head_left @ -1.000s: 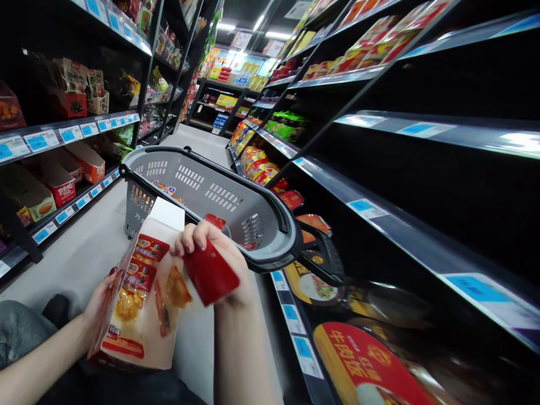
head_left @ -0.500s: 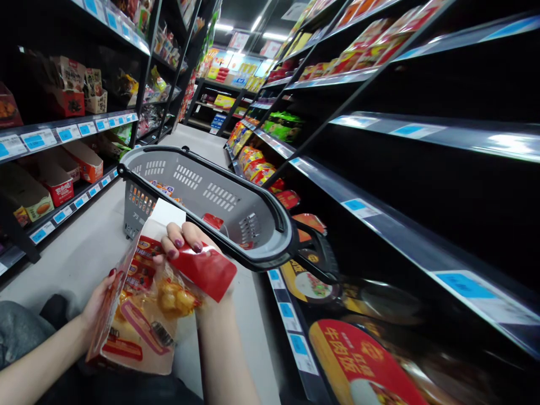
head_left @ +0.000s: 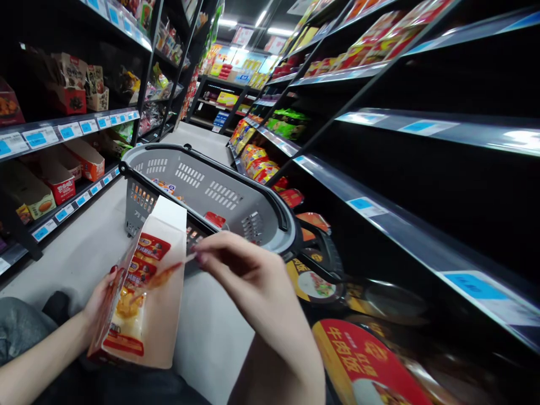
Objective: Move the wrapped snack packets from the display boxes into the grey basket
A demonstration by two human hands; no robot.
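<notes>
Pinching a thin, blurred packet point(head_left: 166, 275) at centre-left of the frame, held between the thumb and fingertips of the right hand point(head_left: 253, 281)! Swapped a broad hold for a narrow one within half a second: had shown a wide red top and golden food across the box point(head_left: 163, 332), then turned nearly edge-on and lost that red face. Could not confirm it as the same packet through the blur.

Uncovered plenty with that change: the printed packets point(head_left: 138, 274) along the box's left side and a stretch of bare inner wall to their right. By judgement, left the thin packet lined up with that gap, placement unsettled; could not read the direction, in or out, or the depth.

Kept the left hand point(head_left: 98, 301) clasped around the box's left side, lower left of the frame, fingers mostly hidden behind. Held the box tilted, white flap up, just in front of the grey basket point(head_left: 270, 211) at the middle of the frame. Spotted a red packet point(head_left: 216, 219) in the basket, untouched by either hand.
</notes>
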